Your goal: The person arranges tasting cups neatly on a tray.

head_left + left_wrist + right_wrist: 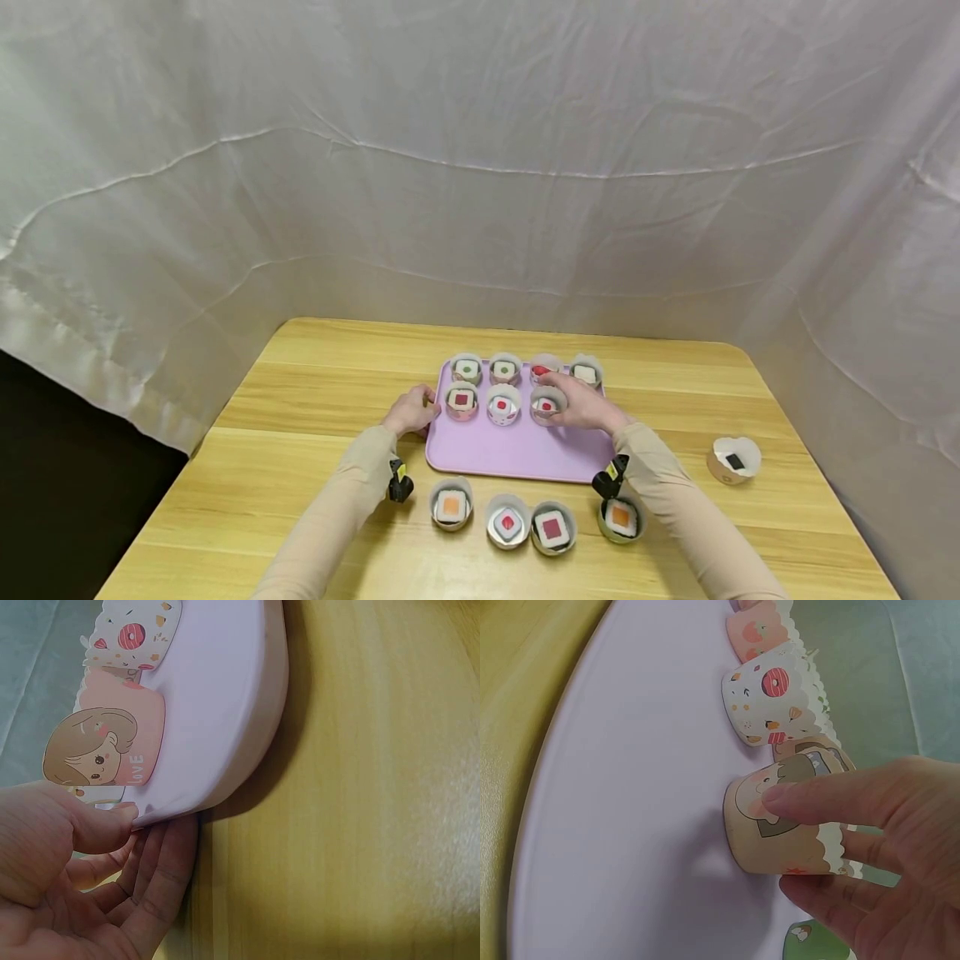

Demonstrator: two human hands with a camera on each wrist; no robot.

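My left hand (411, 411) is clamped on the left edge of the lilac tray (517, 454), thumb at the rim and fingers curled beneath it. My right hand (587, 403) is closed around a tan paper cup (772, 851), thumb on its printed cartoon face and fingers against the far side; I can't tell whether the cup's base touches the tray. That cup is at the right end of the front row of three, over the tray, with a red-centred white piece inside. Beside it in the row is a white cup with a donut print (757, 694), and at the left end, near my left hand, a pink cup lettered LOVE (146, 724). Four more cups line the tray's far side, among them a green one (816, 943). On the wooden bench (300, 392) in front of the tray I see four filled cups (553, 529), the rightmost just beside my right forearm. Another cup (733, 461) sits well apart at the right, holding something dark. Pale curtain (480, 233) hangs behind.
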